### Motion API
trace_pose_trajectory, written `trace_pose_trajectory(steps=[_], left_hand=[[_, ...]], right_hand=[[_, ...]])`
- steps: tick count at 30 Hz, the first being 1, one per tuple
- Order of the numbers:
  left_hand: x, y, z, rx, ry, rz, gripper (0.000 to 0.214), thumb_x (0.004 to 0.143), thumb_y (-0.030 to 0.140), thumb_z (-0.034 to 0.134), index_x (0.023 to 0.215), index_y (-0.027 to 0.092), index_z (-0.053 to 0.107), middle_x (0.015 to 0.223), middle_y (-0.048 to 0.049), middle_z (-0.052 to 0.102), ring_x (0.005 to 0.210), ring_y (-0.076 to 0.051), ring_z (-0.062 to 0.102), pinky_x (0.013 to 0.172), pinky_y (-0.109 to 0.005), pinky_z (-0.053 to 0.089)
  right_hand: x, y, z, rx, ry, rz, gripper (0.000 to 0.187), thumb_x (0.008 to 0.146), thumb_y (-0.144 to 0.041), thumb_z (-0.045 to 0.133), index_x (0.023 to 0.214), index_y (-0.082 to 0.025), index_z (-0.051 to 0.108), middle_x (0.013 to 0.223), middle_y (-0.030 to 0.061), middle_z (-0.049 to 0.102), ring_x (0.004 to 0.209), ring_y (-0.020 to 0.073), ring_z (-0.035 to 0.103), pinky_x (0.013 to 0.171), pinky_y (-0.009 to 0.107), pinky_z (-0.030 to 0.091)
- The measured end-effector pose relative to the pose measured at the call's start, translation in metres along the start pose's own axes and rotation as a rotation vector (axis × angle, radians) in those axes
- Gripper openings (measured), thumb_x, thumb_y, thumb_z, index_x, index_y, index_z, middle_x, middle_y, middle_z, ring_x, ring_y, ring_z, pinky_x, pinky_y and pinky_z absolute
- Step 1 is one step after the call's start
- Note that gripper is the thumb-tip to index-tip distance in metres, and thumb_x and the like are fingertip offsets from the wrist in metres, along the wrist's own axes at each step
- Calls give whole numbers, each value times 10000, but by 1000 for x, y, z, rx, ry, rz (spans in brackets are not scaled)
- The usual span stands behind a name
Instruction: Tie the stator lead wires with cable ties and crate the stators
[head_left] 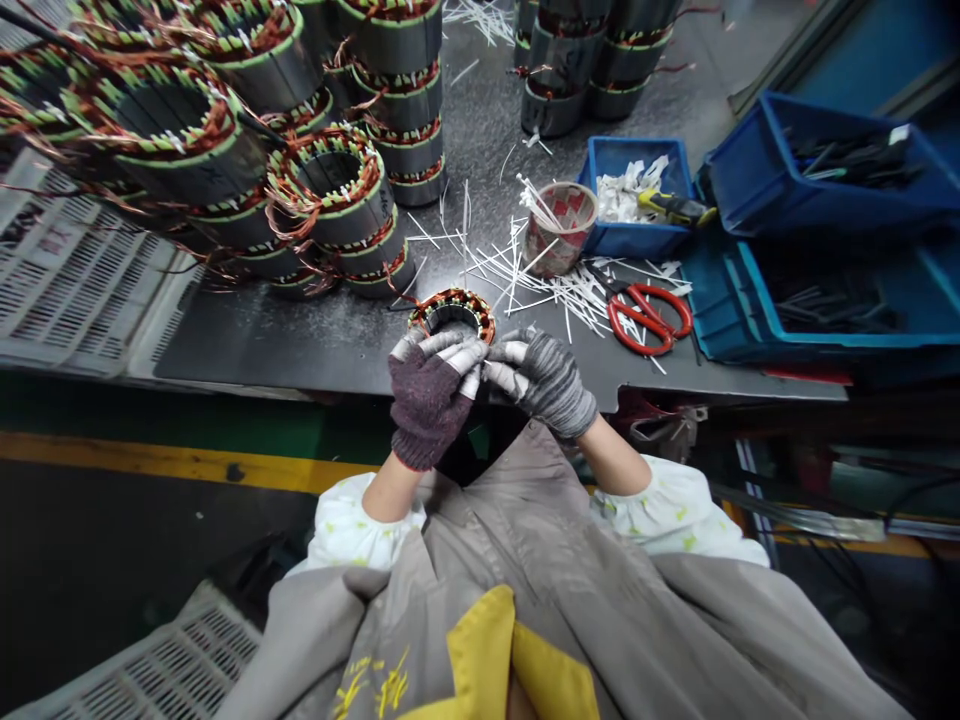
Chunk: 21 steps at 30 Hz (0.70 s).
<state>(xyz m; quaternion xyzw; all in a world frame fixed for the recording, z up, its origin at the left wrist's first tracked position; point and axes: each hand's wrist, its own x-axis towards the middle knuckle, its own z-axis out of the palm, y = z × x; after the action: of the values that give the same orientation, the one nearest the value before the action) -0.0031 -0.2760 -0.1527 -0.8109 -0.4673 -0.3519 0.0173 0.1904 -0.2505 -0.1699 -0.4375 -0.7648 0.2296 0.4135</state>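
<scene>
Grip closed, both hands: L hand, maroon glove, & R hand, grey glove, held near rim of small stator, just above bench edge. Red scissors lay right of stator, stator stacks behind it.

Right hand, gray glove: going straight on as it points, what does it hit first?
Probably the left glove's fingers, right at the fingertips of the right hand. The stator sits just beyond them. Depth is unclear, so they may already touch.
</scene>
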Motion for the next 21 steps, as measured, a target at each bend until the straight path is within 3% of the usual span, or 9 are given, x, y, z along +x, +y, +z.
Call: trace_pose_trajectory(steps=[4,6,9,11,15,17,21], left_hand=[[1,2,1,43,-56,-85,308,985,324,582,1226,258,762,1295,-62,796,1322,-285,676,1188,-516,384],[3,5,2,54,-58,-146,291,976,312,591,1200,256,769,1326,-74,780,1352,-299,653,1186,-525,385],[4,7,4,54,-29,-153,233,1003,303,586,1142,262,770,1262,-59,801,1327,-285,669,1184,-524,390],[4,7,4,70,-19,-130,217,1017,303,580,1128,262,762,1237,-49,810,1314,-278,682,1168,-519,402],[-1,4,3,79,-1,-67,260,1026,274,559,1217,234,731,1301,-70,790,1359,-280,665,1189,-514,397],[-4,2,3,67,-8,-77,274,1037,256,537,1240,222,717,1308,-80,786,1392,-267,646,1229,-504,372],[-7,-4,4,61,-50,-114,246,1023,263,525,1163,218,722,1258,-90,796,1383,-287,649,1243,-531,355]], right_hand=[[8,-16,-11,-236,-14,-122,429,1067,-465,536,806,-211,762,772,78,694,737,219,606,756,390,508],[11,-19,-16,-152,114,-137,418,1067,-451,531,782,-216,727,794,76,688,757,226,620,785,414,529],[13,-16,-26,99,324,6,429,1080,-526,502,843,-234,707,866,61,685,792,225,656,829,433,574],[14,-13,-31,185,207,99,478,1080,-596,476,853,-241,702,840,45,674,778,212,656,824,413,581],[17,-14,-33,257,-276,106,498,995,-663,611,786,-218,693,776,29,667,733,177,616,784,355,559],[18,-14,-28,413,-302,183,476,971,-655,650,806,-210,693,803,27,673,734,161,610,756,326,552],[13,-15,-6,799,-143,439,481,907,-706,699,943,-227,686,756,-10,633,597,123,549,574,267,495]])
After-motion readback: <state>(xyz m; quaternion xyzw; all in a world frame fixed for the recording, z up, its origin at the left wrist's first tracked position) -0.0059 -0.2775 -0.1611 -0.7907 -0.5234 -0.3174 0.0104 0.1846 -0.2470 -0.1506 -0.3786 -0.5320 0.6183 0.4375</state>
